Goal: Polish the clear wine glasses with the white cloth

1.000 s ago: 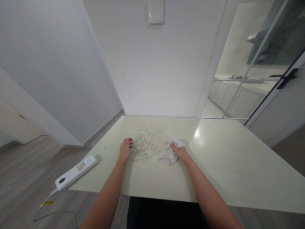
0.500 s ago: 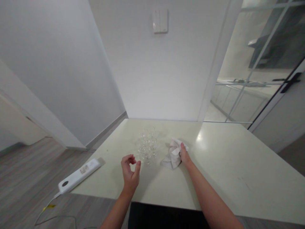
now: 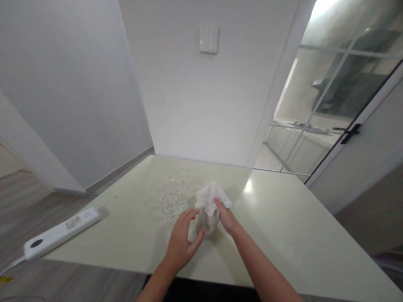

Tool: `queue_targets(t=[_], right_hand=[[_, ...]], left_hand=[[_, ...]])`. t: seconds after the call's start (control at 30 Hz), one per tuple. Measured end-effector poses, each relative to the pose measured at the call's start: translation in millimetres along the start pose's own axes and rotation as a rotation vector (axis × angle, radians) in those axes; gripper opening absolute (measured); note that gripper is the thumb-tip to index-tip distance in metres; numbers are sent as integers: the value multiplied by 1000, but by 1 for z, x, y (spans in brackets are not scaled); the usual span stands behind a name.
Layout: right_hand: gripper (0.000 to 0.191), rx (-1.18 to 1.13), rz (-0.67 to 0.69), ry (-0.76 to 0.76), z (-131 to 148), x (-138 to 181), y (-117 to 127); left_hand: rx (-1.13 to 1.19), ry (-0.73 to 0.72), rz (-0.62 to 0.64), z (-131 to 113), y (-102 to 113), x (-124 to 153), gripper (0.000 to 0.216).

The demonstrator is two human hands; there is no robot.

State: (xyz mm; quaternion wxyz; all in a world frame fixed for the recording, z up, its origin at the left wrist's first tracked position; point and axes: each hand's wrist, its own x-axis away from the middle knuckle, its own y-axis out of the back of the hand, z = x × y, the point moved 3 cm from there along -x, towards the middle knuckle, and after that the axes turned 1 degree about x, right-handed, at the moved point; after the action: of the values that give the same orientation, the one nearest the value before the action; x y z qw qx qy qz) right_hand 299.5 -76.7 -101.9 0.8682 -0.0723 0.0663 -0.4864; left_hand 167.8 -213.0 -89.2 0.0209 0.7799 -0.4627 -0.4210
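Observation:
A crumpled white cloth hangs just above the table, pinched by my right hand with the thumb on top. My left hand is at the cloth's left side, thumb and fingers apart in a curved shape; its fingertips reach the cloth's edge, and whether they touch it I cannot tell. Left of the cloth, several small clear stemmed glasses stand close together on the table. Anything inside the cloth is hidden.
The pale glossy table reaches back to a white wall with a light switch. A white power strip lies at the table's left edge, its cable running off left. A glazed door stands at the right.
My right hand has lifted the cloth and brought it closer to me. My left hand has moved right, away from the glasses, to the cloth. The camera view has shifted and tilted.

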Motion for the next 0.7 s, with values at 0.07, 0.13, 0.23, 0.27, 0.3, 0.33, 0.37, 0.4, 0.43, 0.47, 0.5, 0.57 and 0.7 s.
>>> queue_targets(t=[0.07, 0.13, 0.23, 0.27, 0.3, 0.33, 0.37, 0.4, 0.43, 0.47, 0.5, 0.57, 0.7], right_hand=[[47, -37, 87, -21, -8, 3, 5], [45, -42, 93, -25, -20, 2, 16], [47, -112, 155, -59, -39, -4, 36], [49, -114, 181, -59, -43, -6, 42], [51, -106, 207, -56, -46, -8, 47], [53, -87, 240, -56, -48, -9, 51], [54, -62, 272, -55, -48, -9, 53], [53, -34, 303, -53, -48, -9, 53], [51, -4, 324, -51, -48, -8, 53], [49, 25, 327, -51, -47, -8, 51], [47, 37, 315, -57, -46, -8, 49], [44, -6, 268, -94, -46, -8, 44], [54, -131, 220, -193, -47, -11, 37]], left_hand=[[31, 41, 100, -9, -29, -8, 49], [68, 79, 182, -12, -52, -15, 27], [143, 177, 181, -8, -71, -19, 13], [177, 211, 141, -5, -74, -19, 13], [217, 241, 95, -3, -76, -18, 13], [263, 268, 50, -2, -78, -17, 14], [312, 296, 13, -1, -80, -15, 14], [359, 323, -15, -1, -81, -14, 14], [395, 346, -36, -1, -81, -13, 14], [416, 356, -47, -3, -80, -12, 14], [418, 348, -42, -7, -77, -11, 15], [390, 293, 34, -17, -70, -11, 19], [347, 259, 263, -24, -45, -5, 20]])
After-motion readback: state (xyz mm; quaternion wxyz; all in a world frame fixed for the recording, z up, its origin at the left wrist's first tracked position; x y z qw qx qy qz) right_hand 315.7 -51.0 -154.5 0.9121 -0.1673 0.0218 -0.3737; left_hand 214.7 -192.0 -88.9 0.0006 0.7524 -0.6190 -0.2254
